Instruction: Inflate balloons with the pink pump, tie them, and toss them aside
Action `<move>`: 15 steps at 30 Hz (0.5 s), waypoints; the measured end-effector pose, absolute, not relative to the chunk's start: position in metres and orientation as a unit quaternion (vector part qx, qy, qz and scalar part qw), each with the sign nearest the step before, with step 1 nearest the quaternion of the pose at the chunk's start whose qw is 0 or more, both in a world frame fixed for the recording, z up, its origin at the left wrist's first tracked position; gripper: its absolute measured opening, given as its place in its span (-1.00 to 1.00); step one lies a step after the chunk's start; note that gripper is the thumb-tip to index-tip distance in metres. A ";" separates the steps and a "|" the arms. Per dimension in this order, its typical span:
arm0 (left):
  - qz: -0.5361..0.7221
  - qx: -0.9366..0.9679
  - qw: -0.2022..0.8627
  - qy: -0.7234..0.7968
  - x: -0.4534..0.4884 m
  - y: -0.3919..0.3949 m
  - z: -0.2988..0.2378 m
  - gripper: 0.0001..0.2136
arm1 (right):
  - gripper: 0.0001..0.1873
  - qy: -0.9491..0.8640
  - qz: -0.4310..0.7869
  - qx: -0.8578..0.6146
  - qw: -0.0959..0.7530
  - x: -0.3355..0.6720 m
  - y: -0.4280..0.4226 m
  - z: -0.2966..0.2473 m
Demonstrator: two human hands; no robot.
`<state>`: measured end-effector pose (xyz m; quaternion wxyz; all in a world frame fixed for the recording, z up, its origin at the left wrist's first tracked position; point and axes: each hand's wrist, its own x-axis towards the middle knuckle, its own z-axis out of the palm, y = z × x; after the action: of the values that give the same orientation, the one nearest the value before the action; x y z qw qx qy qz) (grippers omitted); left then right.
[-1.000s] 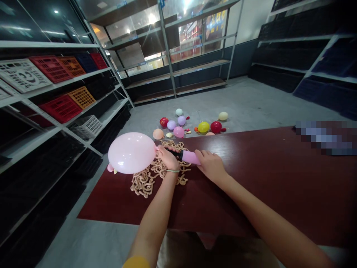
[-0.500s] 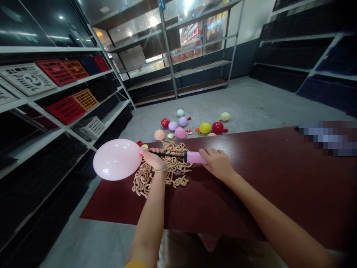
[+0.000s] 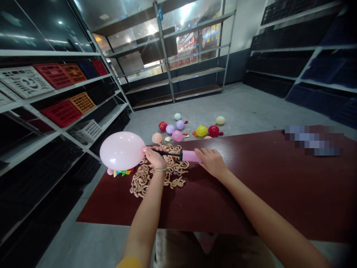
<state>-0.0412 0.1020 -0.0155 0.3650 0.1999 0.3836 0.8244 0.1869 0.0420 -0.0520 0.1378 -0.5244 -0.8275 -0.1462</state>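
Observation:
A large pale pink balloon (image 3: 122,150), inflated, sticks out to the left of my left hand (image 3: 156,158). That hand is closed around the balloon's neck at the nozzle end of a balloon pump. My right hand (image 3: 212,161) grips the far end of the pink-and-black balloon pump (image 3: 189,156); its black rod shows between the two hands. Beneath the pump lies a heap of long tan twisted balloons or strands (image 3: 142,180) on the tabletop; their exact kind is unclear. Small colourful uninflated balloons (image 3: 122,172) peek out under the pink balloon.
The dark red table (image 3: 223,201) spans the front. Several inflated balloons (image 3: 201,131) lie on the grey floor beyond it. A blurred object (image 3: 311,140) rests at the table's right. Shelves with crates (image 3: 60,113) stand left; a metal rack (image 3: 170,82) stands behind.
The pink balloon has shifted slightly right and up, uncovering the colourful balloons below it. My right hand and the pump have moved slightly left in view, and the camera view has shifted a little.

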 end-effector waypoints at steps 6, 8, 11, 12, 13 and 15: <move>0.834 0.202 0.342 0.384 -0.068 0.102 -0.002 -0.75 | -0.46 -0.822 -0.130 -0.537 0.138 0.183 0.035 -0.052; 0.825 0.207 0.351 0.391 -0.062 0.098 -0.002 -0.72 | -0.46 -0.821 -0.113 -0.542 0.136 0.172 0.032 -0.052; 0.807 0.229 0.377 0.392 -0.040 0.091 -0.004 -0.68 | -0.41 -0.817 -0.073 -0.551 0.150 0.155 0.026 -0.052; 0.802 0.236 0.385 0.390 -0.032 0.089 -0.004 -0.68 | -0.38 -0.813 -0.057 -0.558 0.154 0.151 0.025 -0.051; 0.791 0.246 0.401 0.391 -0.024 0.087 -0.005 -0.68 | -0.37 -0.809 -0.042 -0.565 0.158 0.147 0.023 -0.050; 0.775 0.253 0.425 0.394 -0.015 0.087 -0.005 -0.69 | -0.37 -0.803 -0.015 -0.574 0.160 0.142 0.020 -0.046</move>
<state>-0.0150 0.0874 -0.0051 0.4249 0.2526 0.3942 0.7748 0.1417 0.0196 -0.0458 0.1597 -0.5743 -0.8028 -0.0150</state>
